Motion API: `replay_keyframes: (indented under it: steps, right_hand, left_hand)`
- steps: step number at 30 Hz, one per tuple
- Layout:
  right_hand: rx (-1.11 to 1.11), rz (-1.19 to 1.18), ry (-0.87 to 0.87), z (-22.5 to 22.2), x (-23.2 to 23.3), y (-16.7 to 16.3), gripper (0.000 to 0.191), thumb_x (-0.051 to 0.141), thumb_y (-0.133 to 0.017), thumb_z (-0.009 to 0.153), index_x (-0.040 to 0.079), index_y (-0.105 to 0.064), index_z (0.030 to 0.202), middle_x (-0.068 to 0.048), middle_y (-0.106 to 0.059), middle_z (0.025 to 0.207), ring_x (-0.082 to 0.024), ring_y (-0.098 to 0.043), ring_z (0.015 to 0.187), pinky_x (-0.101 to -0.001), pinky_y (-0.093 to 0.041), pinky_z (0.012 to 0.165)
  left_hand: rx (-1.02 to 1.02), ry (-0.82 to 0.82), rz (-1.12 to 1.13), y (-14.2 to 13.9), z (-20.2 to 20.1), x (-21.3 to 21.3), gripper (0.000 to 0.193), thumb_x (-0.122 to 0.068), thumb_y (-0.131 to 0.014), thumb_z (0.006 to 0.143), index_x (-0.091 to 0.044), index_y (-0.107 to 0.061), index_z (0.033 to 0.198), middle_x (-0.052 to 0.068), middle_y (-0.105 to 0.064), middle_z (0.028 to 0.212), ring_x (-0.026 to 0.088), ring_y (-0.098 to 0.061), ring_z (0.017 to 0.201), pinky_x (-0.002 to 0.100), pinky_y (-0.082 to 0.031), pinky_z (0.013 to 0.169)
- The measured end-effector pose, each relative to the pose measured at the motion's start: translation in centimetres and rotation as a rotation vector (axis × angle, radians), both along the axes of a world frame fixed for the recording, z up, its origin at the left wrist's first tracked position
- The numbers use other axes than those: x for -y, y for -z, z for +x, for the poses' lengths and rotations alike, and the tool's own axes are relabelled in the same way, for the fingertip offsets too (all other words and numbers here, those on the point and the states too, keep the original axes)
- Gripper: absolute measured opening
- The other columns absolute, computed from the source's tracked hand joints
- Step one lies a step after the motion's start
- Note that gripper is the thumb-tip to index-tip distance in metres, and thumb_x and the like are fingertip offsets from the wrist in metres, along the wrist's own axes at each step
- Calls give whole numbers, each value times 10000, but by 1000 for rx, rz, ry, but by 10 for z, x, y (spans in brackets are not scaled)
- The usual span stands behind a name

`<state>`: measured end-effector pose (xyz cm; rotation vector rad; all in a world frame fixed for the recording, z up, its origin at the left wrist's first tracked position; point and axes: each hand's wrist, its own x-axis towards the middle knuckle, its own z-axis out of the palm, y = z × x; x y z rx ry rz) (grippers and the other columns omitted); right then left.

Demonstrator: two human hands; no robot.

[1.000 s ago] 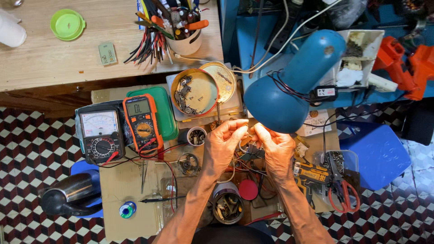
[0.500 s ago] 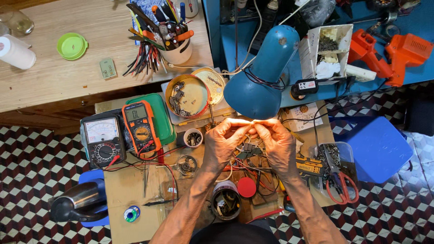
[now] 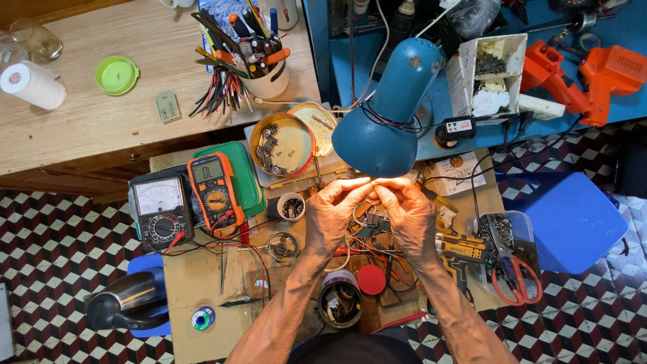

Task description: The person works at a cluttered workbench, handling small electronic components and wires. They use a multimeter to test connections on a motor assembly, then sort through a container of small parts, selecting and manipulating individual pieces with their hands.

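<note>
My left hand (image 3: 331,214) and my right hand (image 3: 406,214) are raised together under the blue desk lamp (image 3: 385,114), fingertips meeting in its light. Between the fingers they pinch a small part that is too small and bright to identify. Thin wires (image 3: 369,229) hang from between the palms down to the cluttered work board (image 3: 195,283). Both hands hover above the board, over a red round lid (image 3: 371,279) and a can of small parts (image 3: 338,303).
Left on the board lie an orange digital multimeter (image 3: 216,192) and a black analog meter (image 3: 160,207) with red leads. A round tin of screws (image 3: 282,143) sits behind the hands. A cup of tools (image 3: 259,64) stands on the wooden table. Scissors (image 3: 512,276) lie right.
The view has shifted, so everything sits lower and further right in frame. My hands stay pressed together under the lamp with only small finger movements.
</note>
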<state>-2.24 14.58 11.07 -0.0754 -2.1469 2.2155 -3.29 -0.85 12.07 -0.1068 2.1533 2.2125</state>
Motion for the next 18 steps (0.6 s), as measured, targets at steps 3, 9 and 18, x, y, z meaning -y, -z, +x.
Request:
replay_keyframes:
  steps: [3, 9, 18]
  right_hand:
    - [30, 51, 11, 0, -1, 0, 147, 64, -638, 1010, 16, -686, 1141, -72, -743, 977, -125, -725, 914, -275, -616, 859]
    - [51, 61, 19, -4, 1, -2, 152, 70, -645, 1004, 12, -679, 1140, -73, -752, 965, -120, -728, 897, -269, -613, 838]
    - [49, -46, 13, -4, 4, 4, 143, 45, -644, 1011, -1, -664, 1144, -73, -737, 1012, -116, -712, 921, -269, -599, 863]
  left_hand:
    - [-53, -15, -43, -2, 1, 0, 209, -124, -755, 926, -79, -778, 1129, 49, -798, 1048, 104, -753, 940, 236, -626, 828]
    - [-115, -6, -66, -2, -1, -2, 201, -116, -736, 939, -76, -772, 1132, 47, -780, 1083, 103, -745, 963, 236, -622, 844]
    - [-61, -62, -110, 1, 1, -2, 194, -97, -770, 901, -75, -794, 1092, 40, -791, 1027, 98, -747, 918, 232, -609, 807]
